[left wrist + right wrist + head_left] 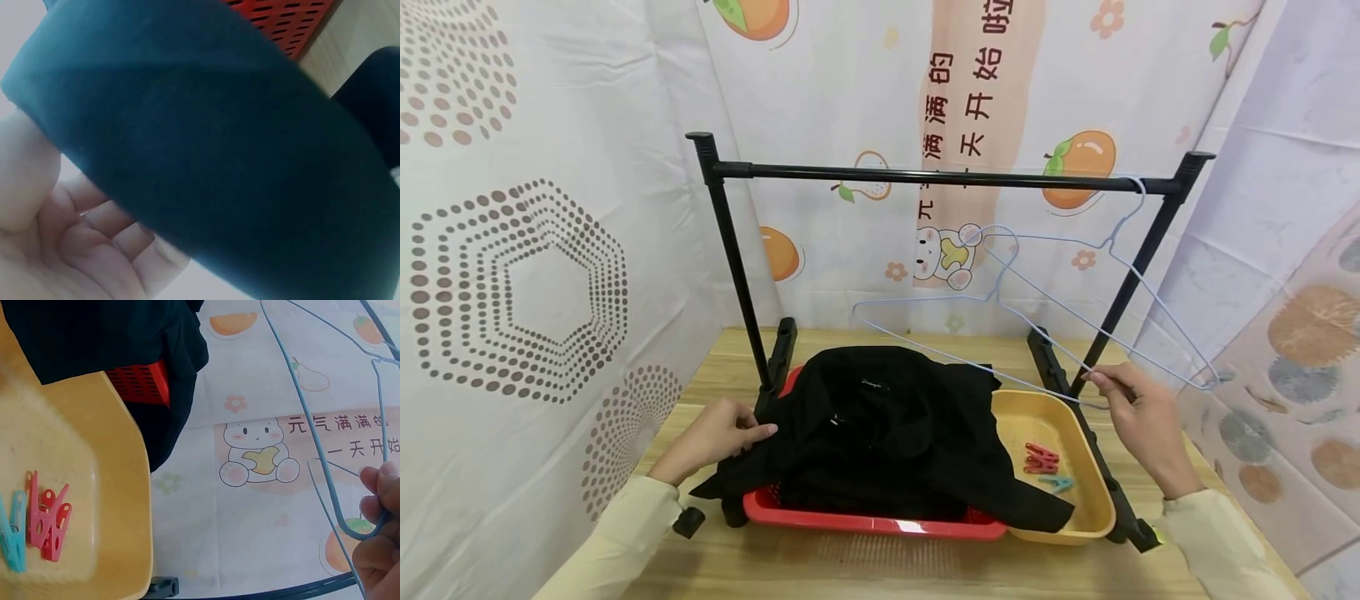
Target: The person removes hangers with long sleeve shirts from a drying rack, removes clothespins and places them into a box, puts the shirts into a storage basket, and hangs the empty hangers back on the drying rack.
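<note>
A black shirt with small white lettering lies heaped over a red basket. My left hand pinches the shirt's left edge between thumb and fingers. In the left wrist view the dark cloth fills most of the picture, with the palm below it. My right hand holds a thin light-blue hanger by its right corner. That hanger is tilted above the shirt, its hook upward. The right wrist view shows the curled fingers around the wire's bend.
A black rack's rail spans the back. Another blue hanger hangs at its right end. Beside the basket, partly under the shirt, a yellow tray holds red clothespins and a blue-green clothespin. A printed curtain stands behind.
</note>
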### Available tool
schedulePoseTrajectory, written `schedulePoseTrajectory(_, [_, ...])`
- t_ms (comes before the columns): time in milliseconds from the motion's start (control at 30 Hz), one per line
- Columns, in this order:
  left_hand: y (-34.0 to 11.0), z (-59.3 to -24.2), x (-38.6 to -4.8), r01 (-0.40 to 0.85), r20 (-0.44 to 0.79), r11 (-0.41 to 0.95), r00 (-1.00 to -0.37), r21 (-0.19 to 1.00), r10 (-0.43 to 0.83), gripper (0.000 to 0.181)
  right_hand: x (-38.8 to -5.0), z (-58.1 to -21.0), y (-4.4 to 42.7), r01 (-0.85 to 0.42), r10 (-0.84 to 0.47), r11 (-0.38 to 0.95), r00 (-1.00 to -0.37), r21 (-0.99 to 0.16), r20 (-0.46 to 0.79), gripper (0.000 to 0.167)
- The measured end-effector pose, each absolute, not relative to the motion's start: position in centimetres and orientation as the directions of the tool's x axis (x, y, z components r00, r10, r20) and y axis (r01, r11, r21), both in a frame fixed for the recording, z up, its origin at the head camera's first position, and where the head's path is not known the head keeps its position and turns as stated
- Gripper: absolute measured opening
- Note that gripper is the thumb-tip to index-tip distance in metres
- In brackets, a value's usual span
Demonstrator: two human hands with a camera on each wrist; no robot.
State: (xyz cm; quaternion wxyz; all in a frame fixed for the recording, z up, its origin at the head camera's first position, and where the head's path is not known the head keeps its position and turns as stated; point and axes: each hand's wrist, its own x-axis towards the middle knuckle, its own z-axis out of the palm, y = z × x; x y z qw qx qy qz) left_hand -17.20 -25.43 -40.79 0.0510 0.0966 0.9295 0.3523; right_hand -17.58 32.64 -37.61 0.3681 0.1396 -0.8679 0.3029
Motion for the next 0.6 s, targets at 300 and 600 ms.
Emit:
schedulePoseTrajectory(300, [-25.5, -41.8, -17.3, 0.033, -0.133, 0.702, -0.975, 0.712, 0.18, 0.038, -17.6, -36.3, 33.3, -0.435, 0.026, 0.793, -0.675, -0.426, 0.737, 0.01])
schedulePoseTrajectory(600, [-25.4, -42.1, -17.3, 0.002, -0.141, 0.674, -0.978, 0.738, 0.157, 0.039, -17.5, -34.8, 33.9, -0.401, 0.081, 0.8, -0.664, -0.446, 0.743, 0.01])
